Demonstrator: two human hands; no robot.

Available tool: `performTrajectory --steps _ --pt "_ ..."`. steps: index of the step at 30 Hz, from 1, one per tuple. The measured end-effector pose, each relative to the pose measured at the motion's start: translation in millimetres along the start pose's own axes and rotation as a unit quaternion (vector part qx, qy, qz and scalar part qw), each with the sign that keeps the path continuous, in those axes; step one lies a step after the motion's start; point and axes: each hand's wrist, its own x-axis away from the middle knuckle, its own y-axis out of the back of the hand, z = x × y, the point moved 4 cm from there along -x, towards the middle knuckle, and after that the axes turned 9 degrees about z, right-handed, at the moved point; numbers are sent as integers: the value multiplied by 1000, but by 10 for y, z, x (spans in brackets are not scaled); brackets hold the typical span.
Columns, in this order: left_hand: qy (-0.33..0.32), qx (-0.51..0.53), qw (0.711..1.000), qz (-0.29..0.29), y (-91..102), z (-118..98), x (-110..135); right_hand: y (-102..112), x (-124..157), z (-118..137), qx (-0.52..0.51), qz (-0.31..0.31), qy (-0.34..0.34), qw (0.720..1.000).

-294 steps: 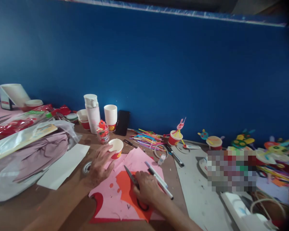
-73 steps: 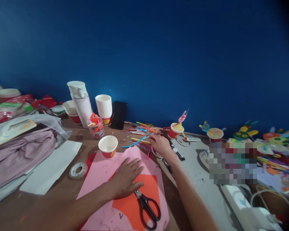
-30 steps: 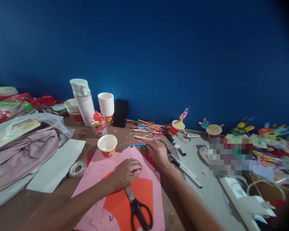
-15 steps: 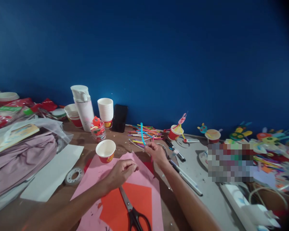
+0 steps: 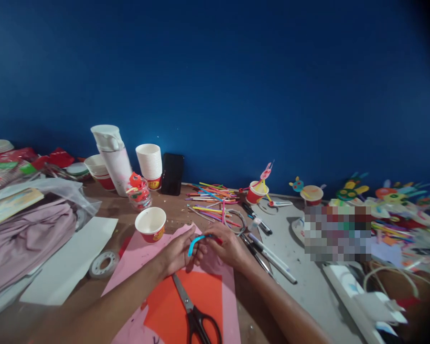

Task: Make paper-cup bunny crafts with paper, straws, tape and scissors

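Looks like handling the blue stick [image 5: 193,244], over the pink paper [image 5: 134,259]; right hand [image 5: 227,246] has fingers clamped on it; whether left hand [image 5: 177,251] grips, I can't tell; next calls for a light touch

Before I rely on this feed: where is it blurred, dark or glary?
Head view: pale glow on the blue wall above stacked cups; upper-right corner black; craft figures at far right smeared, a pixelated patch nearby; held blue strip fairly sharp.

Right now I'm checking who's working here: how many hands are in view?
2: the left hand above the pink paper, and the right hand beside it, holding a bent blue stick. Part of the view is pixelated, so others could be hidden there.
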Motion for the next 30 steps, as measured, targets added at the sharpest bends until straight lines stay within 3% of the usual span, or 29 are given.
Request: performTrajectory --steps 8,10,14,18,23,27,30 --pt "-68 -46 997 12 -29 -59 68 2 -22 37 98 -30 45 994" --pt "-76 -26 997 10 -25 -60 65 159 -27 2 112 -70 25 991" --pt "-87 18 996 8 6 -72 65 682 -17 -153 150 -179 -64 970" --pt "-89 39 995 8 24 -83 81 972 -91 -304 198 -192 -141 951" --pt "-87 56 994 19 32 -80 80 811 -322 -479 281 -129 -222 925" --pt "-79 70 994 31 37 -76 75 633 -435 -611 335 -109 -278 894" --pt "-70 76 994 37 27 -83 75 564 -458 -680 344 -101 -295 885"
